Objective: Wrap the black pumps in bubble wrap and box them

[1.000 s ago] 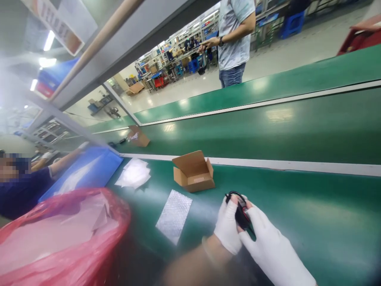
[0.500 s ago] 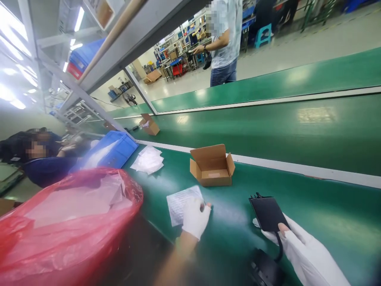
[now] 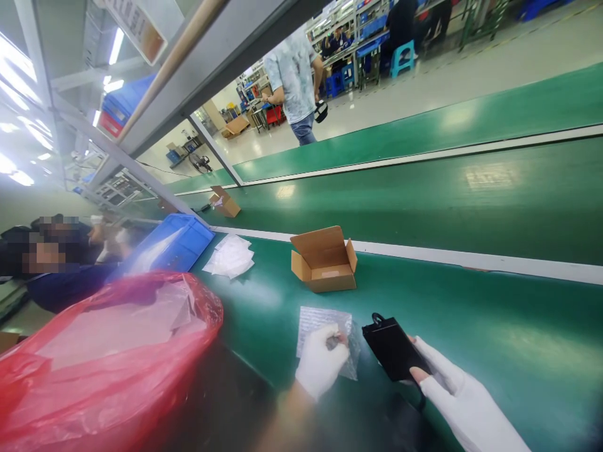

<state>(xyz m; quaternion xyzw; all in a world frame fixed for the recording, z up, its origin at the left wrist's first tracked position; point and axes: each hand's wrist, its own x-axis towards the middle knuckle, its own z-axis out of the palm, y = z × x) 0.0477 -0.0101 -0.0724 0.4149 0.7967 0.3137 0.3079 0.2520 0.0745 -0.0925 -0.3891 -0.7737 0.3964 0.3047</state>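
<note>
My left hand (image 3: 321,361), in a white glove, pinches a clear bubble-wrap bag (image 3: 325,326) lying on the green table (image 3: 494,339). Just right of it, my gloved right hand (image 3: 452,392) holds a flat black box-shaped device (image 3: 392,348) with a cord loop at its far end, tilted above the table. An open empty cardboard box (image 3: 324,260) stands a little beyond both hands.
A red plastic bag (image 3: 108,358) with clear sheets fills the near left. A pile of white bags (image 3: 229,256) and a blue bin (image 3: 172,242) lie beyond it. Another small carton (image 3: 225,202) rides the conveyor belt (image 3: 424,201). A person sits at left, another walks behind.
My left hand let go of the black device, reached left for the bubble-wrap bag and drew it toward the device. My right hand kept the device and moved it left. The standing person walked away.
</note>
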